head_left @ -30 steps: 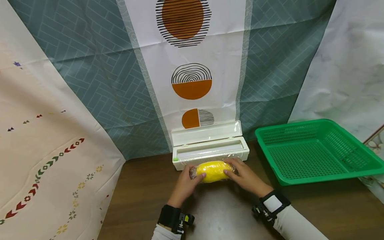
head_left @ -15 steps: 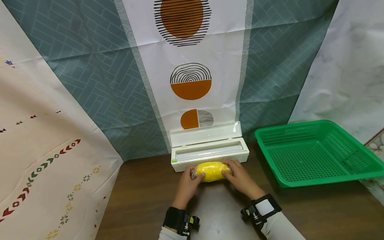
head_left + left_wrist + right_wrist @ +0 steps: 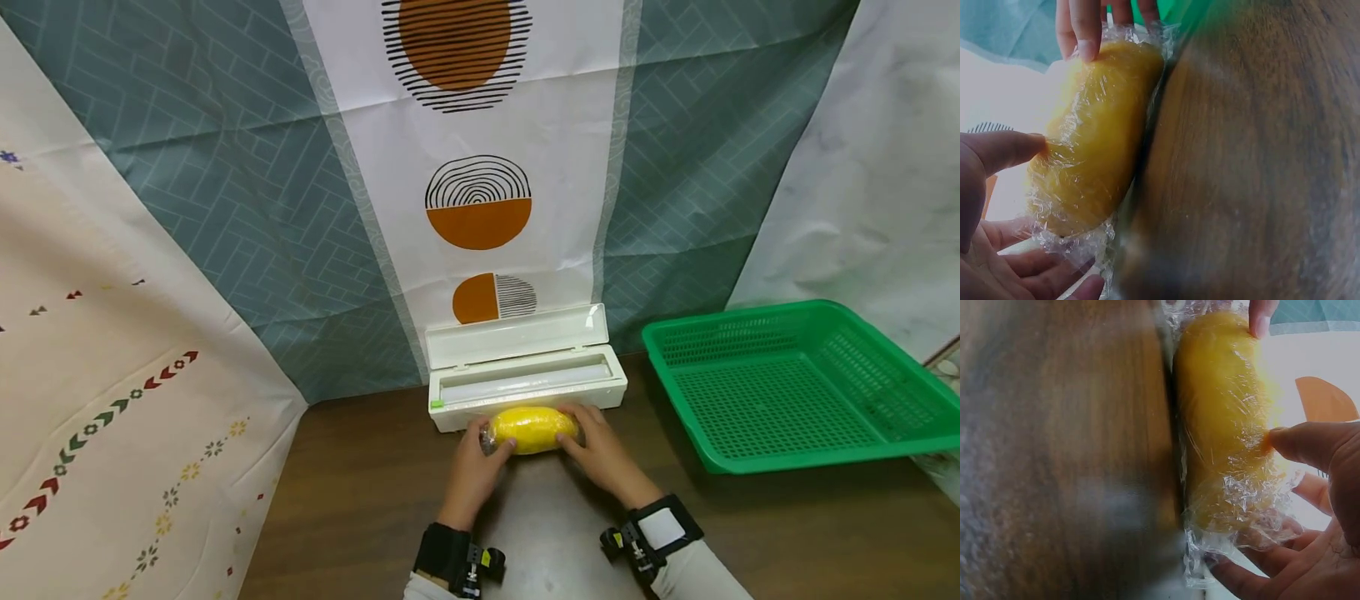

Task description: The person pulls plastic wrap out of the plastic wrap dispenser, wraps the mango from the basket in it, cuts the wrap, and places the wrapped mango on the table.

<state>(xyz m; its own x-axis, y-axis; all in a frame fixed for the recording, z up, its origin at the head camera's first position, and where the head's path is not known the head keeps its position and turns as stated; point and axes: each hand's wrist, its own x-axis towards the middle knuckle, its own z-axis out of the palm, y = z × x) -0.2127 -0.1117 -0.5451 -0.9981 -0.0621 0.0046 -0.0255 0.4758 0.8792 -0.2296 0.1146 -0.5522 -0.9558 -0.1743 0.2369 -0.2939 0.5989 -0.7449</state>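
Note:
A yellow oblong thing [image 3: 533, 429] wrapped in clear cling film lies crosswise between both hands, in front of the white cling film dispenser [image 3: 447, 418]. My left hand [image 3: 472, 473] grips its left end, thumb on top and fingers round the end. At the other end my right hand [image 3: 606, 457] holds it the same way. In the left wrist view, crumpled film [image 3: 1075, 244] bunches at the end by the left fingers. Loose film [image 3: 1200, 553] also gathers by the right fingers in the right wrist view. The underside of the yellow thing is hidden.
The dispenser's lid [image 3: 517, 335] stands raised against the wall cloth, with a white roll [image 3: 525, 384] inside. A green plastic basket [image 3: 795, 457] stands to the right on the brown wooden table [image 3: 352, 483]. Patterned cloths hang behind and at the sides.
Both hands keep their hold on the wrapped yellow thing, which stays in front of the dispenser. The right forearm has drawn in toward the middle. The head view has shifted slightly.

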